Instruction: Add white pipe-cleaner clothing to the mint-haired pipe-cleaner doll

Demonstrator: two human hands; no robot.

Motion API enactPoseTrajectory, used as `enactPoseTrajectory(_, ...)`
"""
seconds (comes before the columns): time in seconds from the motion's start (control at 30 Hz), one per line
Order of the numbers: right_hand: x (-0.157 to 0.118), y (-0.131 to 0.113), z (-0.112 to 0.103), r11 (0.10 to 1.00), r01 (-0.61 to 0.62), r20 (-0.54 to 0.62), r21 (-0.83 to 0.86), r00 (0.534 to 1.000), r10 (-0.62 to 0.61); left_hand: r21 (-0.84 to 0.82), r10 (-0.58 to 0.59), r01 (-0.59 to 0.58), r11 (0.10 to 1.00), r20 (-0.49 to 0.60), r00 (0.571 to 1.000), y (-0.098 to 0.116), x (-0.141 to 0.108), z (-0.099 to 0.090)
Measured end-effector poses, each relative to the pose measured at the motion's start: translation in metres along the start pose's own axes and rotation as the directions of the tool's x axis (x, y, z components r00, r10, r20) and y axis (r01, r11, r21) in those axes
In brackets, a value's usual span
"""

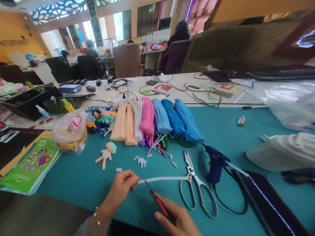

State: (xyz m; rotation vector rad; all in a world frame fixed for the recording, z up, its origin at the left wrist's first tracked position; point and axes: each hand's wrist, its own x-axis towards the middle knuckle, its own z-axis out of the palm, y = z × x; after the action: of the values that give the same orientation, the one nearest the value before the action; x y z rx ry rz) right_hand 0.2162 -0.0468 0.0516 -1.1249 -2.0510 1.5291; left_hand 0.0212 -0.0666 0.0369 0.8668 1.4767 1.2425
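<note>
My left hand [120, 187] pinches one end of a white pipe cleaner [164, 179] between thumb and fingertips. The strip stretches rightward to the handles of large scissors [191, 171], which lie with their blades slightly apart. In my right hand [177, 219] are red-handled nippers [160, 205]; their jaws meet the pipe cleaner just right of my left fingertips. Whether the jaws are closed through it is too small to tell. Short white cut pieces [141, 162] lie beyond my hands, near a small pipe-cleaner doll [107, 155] with mint-green hair.
Bundles of peach, white, pink [147, 116] and blue [189, 121] pipe cleaners line the green mat's back. Right are a blue glue gun [214, 162] with its cord and a dark flat device [268, 203]. Left are a plastic bag [67, 127] and green booklet [29, 165]. People sit farther back.
</note>
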Motion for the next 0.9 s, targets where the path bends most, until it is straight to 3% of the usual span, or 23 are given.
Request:
enactPoseTrajectory(0.37, 0.005, -0.002, -0.001, 0.998, 0.036, 0.047, -0.05, 0.998, -0.034, 0.017, -0.014, 0.015, 1.0, -0.029, 0.999, -0.006, 0.0, 0.002)
enactPoseTrajectory(0.73, 0.003, 0.0, 0.001, 0.995, 0.068, -0.002, -0.077, 0.998, -0.068, 0.009, -0.027, 0.028, 1.0, -0.046, 0.999, -0.007, 0.001, 0.005)
enactPoseTrajectory(0.9, 0.004, 0.015, 0.009, 0.969, 0.11, -0.079, -0.221, 0.988, -0.13, 0.041, -0.029, 0.031, 0.999, -0.049, 0.998, -0.011, 0.001, 0.005)
